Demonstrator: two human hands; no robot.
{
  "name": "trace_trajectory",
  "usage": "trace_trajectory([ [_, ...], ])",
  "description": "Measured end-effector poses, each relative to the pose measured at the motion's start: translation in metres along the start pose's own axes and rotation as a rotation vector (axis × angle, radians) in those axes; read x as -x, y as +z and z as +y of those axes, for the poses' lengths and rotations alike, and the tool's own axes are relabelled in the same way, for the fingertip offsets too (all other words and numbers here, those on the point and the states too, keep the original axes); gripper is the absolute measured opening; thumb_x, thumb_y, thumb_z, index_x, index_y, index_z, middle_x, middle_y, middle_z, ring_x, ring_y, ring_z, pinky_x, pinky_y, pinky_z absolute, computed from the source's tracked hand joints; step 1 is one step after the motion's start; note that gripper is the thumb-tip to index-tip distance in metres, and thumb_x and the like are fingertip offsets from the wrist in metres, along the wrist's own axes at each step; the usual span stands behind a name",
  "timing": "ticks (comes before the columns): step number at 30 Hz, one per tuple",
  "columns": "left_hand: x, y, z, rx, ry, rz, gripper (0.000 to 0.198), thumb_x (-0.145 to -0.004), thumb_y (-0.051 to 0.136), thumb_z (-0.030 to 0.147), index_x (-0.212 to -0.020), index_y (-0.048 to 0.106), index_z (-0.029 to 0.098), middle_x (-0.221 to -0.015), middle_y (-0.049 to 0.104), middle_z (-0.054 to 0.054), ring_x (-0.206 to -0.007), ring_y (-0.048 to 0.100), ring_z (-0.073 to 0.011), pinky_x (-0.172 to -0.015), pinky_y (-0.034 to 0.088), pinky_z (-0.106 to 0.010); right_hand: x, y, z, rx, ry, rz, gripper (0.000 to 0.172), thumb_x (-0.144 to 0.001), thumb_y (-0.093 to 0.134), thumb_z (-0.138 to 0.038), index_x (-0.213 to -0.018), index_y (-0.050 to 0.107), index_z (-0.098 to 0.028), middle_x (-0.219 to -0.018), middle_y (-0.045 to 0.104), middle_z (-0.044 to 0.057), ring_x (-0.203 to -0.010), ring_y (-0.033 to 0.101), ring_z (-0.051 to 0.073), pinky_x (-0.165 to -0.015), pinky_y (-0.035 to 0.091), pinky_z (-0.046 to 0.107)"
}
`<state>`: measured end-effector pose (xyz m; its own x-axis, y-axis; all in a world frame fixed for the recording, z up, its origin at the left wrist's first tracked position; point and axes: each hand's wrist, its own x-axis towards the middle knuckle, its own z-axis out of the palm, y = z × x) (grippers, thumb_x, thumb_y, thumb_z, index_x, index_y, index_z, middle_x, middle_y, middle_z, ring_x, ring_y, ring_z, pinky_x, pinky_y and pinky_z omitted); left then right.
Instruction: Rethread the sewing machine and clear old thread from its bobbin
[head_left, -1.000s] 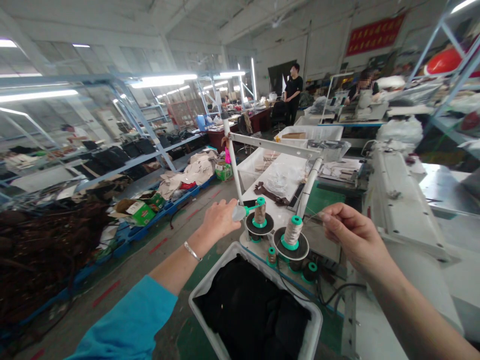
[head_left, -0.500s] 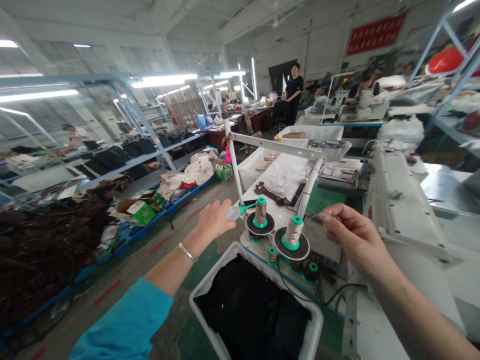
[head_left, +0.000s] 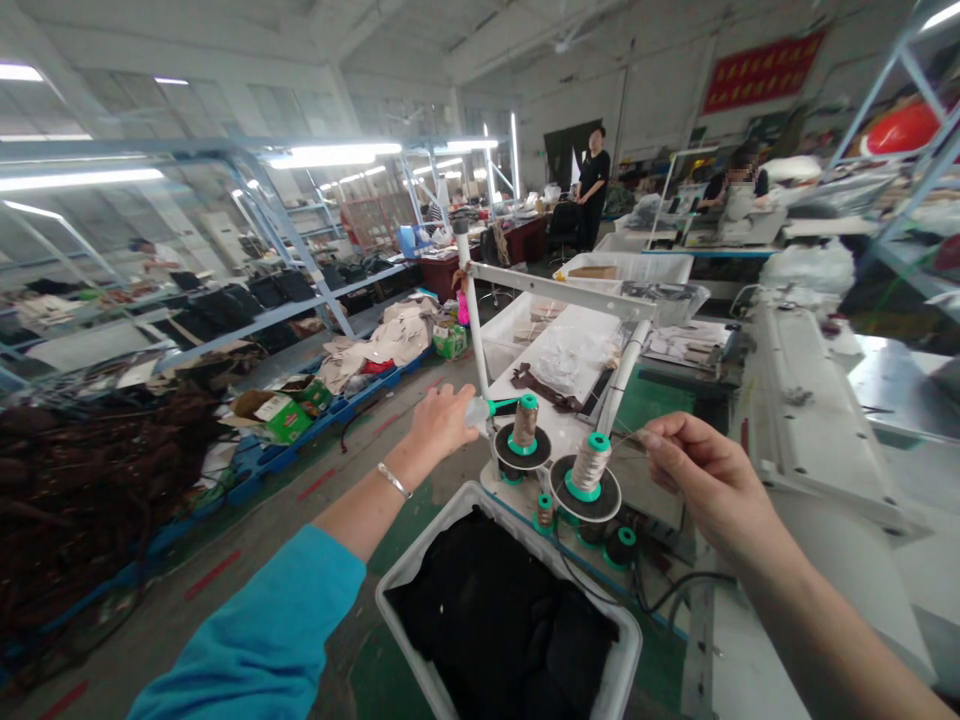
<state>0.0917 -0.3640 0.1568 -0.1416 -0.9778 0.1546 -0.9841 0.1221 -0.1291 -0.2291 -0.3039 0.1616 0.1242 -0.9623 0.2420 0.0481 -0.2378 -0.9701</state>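
1. Right now my left hand (head_left: 444, 420) has its fingers clamped on a small clear bottle (head_left: 475, 412); its green nozzle (head_left: 504, 405) juts out to the right of them.
2. Just beyond that nozzle stands a brown thread cone (head_left: 526, 425), upright on a round black disc; I cannot tell whether the tip touches it.
3. My right hand (head_left: 697, 460) has thumb and forefinger pinched together on a fine thread (head_left: 628, 434), which leads off leftward from the fingertips; its far end is too thin to follow.
4. Between my two sets of fingers, nearer the right, a pale thread cone (head_left: 590, 468) stands on its own disc, apart from both hands.
5. Below that cone sit a small brown spool (head_left: 544, 512) and a black spool (head_left: 620, 547).
6. Below my left fingers, toward me, is a white bin (head_left: 386, 605) holding black fabric (head_left: 495, 620).
7. To the right of my right fingers stands a white sewing machine (head_left: 810, 400).
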Motion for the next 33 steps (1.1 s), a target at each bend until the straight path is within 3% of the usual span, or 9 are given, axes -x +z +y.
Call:
trace_trajectory([
  [6, -0.003, -0.002, -0.003, -0.005, 0.029, 0.028, 0.050, -0.079, 0.069, 0.034, -0.126, 0.055, 0.023, -0.115, 0.060, -0.013, -0.106, 0.056, -0.0333, -0.083, 0.050, -0.039, 0.000, 0.000, 0.001, 0.008, -0.001, 0.017, 0.022, -0.089, 0.071, -0.043, -0.087, 0.063, -0.022, -0.060, 0.046, -0.004, -0.052, 0.033, 0.009, -0.046, 0.021, 0.024],
  [13, 0.014, -0.001, -0.012, 0.012, 0.035, -0.013, 0.051, -0.078, 0.069, 0.034, -0.126, 0.056, 0.023, -0.112, 0.063, -0.012, -0.103, 0.059, -0.0315, -0.087, 0.050, -0.040, 0.001, 0.002, 0.002, -0.002, -0.001, 0.007, 0.023, -0.089, 0.071, -0.042, -0.085, 0.063, -0.021, -0.060, 0.045, -0.004, -0.052, 0.033, 0.008, -0.047, 0.022, 0.023],
  [26, 0.021, 0.004, 0.009, 0.061, 0.014, -0.005, 0.048, -0.079, 0.066, 0.043, -0.122, 0.054, 0.025, -0.109, 0.064, -0.010, -0.099, 0.063, -0.0310, -0.076, 0.051, -0.038, 0.001, 0.011, 0.001, -0.037, 0.006, 0.002, 0.022, -0.088, 0.073, -0.042, -0.085, 0.064, -0.022, -0.062, 0.048, -0.004, -0.053, 0.034, 0.007, -0.047, 0.025, 0.020],
  [33, 0.030, 0.007, 0.001, 0.198, -0.052, -0.061, 0.049, -0.076, 0.066, 0.038, -0.122, 0.056, 0.023, -0.106, 0.065, -0.013, -0.096, 0.064, -0.0355, -0.079, 0.050, -0.043, 0.006, 0.010, -0.001, -0.043, 0.037, 0.000, 0.027, -0.085, 0.074, -0.046, -0.084, 0.064, -0.022, -0.061, 0.047, -0.004, -0.053, 0.034, 0.007, -0.046, 0.026, 0.018],
])
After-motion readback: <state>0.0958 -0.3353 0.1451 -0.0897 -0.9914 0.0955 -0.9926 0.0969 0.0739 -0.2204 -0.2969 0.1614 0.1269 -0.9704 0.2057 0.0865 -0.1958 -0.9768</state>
